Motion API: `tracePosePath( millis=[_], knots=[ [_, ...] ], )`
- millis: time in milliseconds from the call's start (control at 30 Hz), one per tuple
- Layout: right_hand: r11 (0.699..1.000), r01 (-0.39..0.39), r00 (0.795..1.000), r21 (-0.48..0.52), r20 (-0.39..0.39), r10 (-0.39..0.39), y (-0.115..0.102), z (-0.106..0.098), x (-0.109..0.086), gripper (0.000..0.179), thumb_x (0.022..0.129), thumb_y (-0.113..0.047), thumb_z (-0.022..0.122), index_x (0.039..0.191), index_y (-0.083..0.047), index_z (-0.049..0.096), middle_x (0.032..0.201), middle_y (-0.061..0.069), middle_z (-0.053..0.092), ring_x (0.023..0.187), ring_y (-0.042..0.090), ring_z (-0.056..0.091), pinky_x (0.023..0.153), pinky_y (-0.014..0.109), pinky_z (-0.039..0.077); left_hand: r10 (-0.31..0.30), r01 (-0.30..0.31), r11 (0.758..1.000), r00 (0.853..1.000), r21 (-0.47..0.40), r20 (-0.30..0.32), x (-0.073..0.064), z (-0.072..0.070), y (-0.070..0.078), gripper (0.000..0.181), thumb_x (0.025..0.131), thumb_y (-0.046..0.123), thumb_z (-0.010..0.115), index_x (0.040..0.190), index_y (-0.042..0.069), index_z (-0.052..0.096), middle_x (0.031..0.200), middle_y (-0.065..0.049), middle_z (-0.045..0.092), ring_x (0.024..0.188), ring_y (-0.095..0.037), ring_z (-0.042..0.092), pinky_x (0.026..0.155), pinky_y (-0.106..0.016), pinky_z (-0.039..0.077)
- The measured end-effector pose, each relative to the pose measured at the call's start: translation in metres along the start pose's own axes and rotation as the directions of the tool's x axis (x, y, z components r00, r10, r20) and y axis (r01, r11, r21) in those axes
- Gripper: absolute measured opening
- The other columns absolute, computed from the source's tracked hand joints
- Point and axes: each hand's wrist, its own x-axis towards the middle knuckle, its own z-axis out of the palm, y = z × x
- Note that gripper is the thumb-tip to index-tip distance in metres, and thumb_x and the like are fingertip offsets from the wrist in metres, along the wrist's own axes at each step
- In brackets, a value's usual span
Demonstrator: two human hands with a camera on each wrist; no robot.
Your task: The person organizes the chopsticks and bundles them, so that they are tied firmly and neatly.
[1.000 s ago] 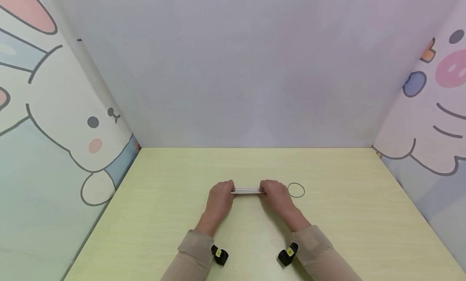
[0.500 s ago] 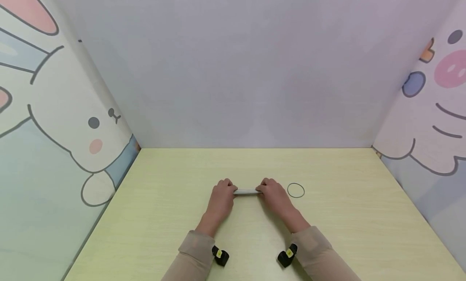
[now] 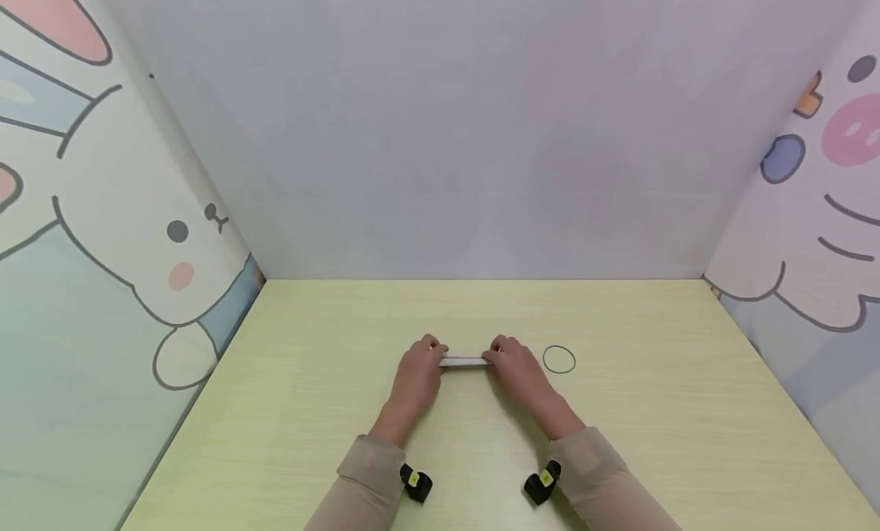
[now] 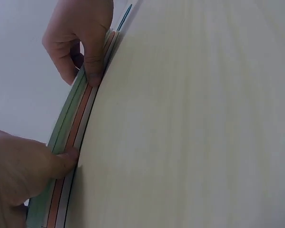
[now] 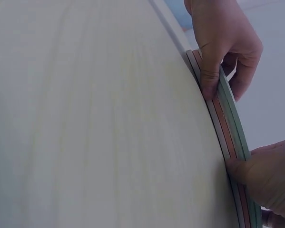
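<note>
Green, orange and pale grey edges: layered stack [image 3: 464, 361], on or just above the worktop [image 3: 660, 416] (can't tell which), btwn my L grip [image 3: 416, 372] and R grip [image 3: 517, 372]. Both pinching its ends, thumbs on the near edge; far-side fingertips mostly hidden, so can't say how firm. Main risk, as I judge it: layers slipping on each other. Edges look smooth, so if one thumb presses harder, or catches only some layers, the rest could slide and fan out. Uneven lift, e.g. R end higher than L, might tilt the lot and shed any loose layer. Squeezing ends inward too hard could bow it, prob. if layers are flexible. Thin dark loop [image 3: 560, 373] lies just beside R grip; poss. nudge or snag if that side swings wide.
</note>
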Motion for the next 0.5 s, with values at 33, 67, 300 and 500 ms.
tracePosePath(
  millis=[33,67,300,500],
  knots=[
    [1.0,0.004,1.0,-0.003,-0.002,-0.004,0.0004,0.0009,-0.0001,0.013,0.086,0.0,0.077,0.097,-0.007,0.077,0.095,0.008,0.062,0.081,0.025,0.059,0.067,0.038,0.051,0.001,-0.002,1.0,1.0,0.006,0.009,-0.0001,0.0002,-0.0001,0.027,0.079,0.006,0.084,0.105,0.006,0.075,0.102,-0.005,0.065,0.09,-0.022,0.062,0.076,-0.034,0.053],
    [1.0,0.005,1.0,-0.003,-0.007,-0.005,0.0008,0.0018,-0.0003,0.012,0.087,-0.001,0.076,0.097,-0.007,0.076,0.095,0.008,0.062,0.081,0.026,0.059,0.067,0.038,0.051,0.004,-0.005,1.0,1.0,0.013,0.018,-0.0004,0.0003,-0.0002,0.026,0.08,0.007,0.084,0.104,0.007,0.076,0.102,-0.005,0.064,0.089,-0.022,0.061,0.074,-0.034,0.052],
    [1.0,0.022,1.0,0.006,-0.011,-0.022,0.0003,0.0069,-0.0019,0.011,0.089,-0.005,0.075,0.099,-0.004,0.071,0.09,0.007,0.06,0.077,0.025,0.055,0.065,0.039,0.048,-0.009,-0.004,0.995,0.992,0.102,0.124,-0.002,0.001,0.0002,0.019,0.088,0.011,0.077,0.107,0.01,0.075,0.099,-0.002,0.06,0.091,-0.021,0.054,0.077,-0.039,0.047],
    [1.0,0.01,1.0,0.017,-0.03,-0.009,-0.0025,0.0054,-0.0021,0.008,0.089,-0.002,0.074,0.096,-0.005,0.071,0.09,0.007,0.06,0.078,0.026,0.057,0.065,0.039,0.049,-0.016,0.007,0.997,0.993,0.082,0.114,-0.0014,0.0004,0.0015,0.018,0.087,0.008,0.077,0.105,0.009,0.075,0.098,-0.002,0.06,0.089,-0.02,0.055,0.075,-0.036,0.048]
  ],
)
